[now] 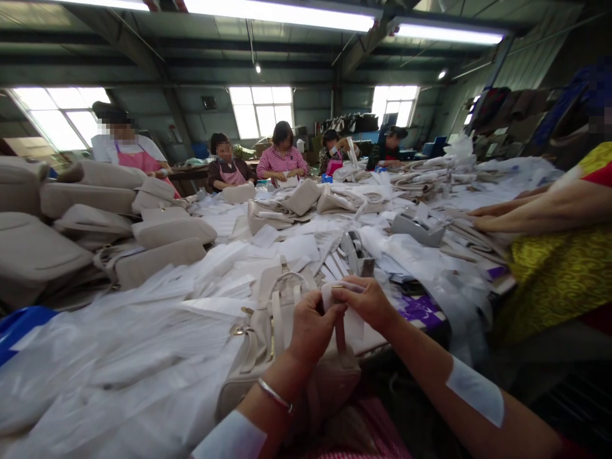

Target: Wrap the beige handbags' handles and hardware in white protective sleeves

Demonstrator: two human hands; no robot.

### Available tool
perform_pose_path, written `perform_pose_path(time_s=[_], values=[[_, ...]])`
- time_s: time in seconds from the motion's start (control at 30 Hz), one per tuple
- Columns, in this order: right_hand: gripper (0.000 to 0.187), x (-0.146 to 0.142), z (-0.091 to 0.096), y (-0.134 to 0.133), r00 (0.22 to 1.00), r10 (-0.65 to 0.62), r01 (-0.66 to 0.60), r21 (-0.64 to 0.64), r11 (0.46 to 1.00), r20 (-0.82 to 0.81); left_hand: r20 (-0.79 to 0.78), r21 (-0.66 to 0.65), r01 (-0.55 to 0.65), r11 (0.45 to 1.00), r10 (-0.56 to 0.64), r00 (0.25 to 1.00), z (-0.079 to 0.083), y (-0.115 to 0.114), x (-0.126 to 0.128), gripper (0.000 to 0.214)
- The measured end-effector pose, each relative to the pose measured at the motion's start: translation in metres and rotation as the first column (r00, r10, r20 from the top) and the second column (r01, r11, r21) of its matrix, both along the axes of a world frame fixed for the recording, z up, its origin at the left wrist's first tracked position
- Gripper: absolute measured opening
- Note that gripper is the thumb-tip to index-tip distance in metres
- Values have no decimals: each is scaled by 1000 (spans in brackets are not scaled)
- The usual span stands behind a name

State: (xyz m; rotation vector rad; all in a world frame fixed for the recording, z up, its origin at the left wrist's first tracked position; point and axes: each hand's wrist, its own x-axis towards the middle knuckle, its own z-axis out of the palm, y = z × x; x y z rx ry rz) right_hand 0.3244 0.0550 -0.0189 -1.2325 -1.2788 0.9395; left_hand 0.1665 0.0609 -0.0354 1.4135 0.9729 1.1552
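A beige handbag [234,386] with gold zips and light handles rests at the table edge in front of me, partly hidden by my arms. Above its right side, my left hand [310,328] pinches a pale strap [327,294] with thin white wrapping around it. My right hand [370,305] grips the same strap from the other side, fingers pressed together. A small gold metal piece [338,287] shows between the hands. Whether the strap joins this bag is hidden by my fingers.
Beige bags [157,261] are heaped at the left. White wrapping sheets [119,357] cover the near table. A grey tape dispenser [417,228] and a clear plastic bag [430,268] lie to the right. A co-worker's arm [530,213] reaches in there; several people work across the table.
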Motion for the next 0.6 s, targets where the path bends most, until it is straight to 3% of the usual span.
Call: perform_pose_path(time_s=[0.07,0.13,0.2,0.33,0.43,0.5,0.6], values=[[24,-2,-5,-3,982,-25,20,-29,999,-187,249,-131,193,972,-156,956,0,2,-1,39],[27,-6,-9,-6,940,-46,31,-49,998,-337,457,-235,358,904,-222,861,-1,5,-3,49],[28,-12,-11,-9,911,-56,37,-55,998,-407,497,-276,429,860,-254,829,-4,8,-3,48],[25,-22,-10,-11,944,-49,61,27,998,-326,210,-145,408,901,-375,903,-9,11,-5,43],[22,-23,-14,-11,966,-42,68,94,993,-257,-69,78,303,950,-298,952,-7,10,-8,41],[22,-23,-19,-10,965,-26,50,85,995,-261,-120,138,315,939,-300,946,-4,8,-10,38],[24,-21,-26,-10,966,-3,19,59,998,-258,-73,67,412,909,-407,911,-2,5,-10,40]])
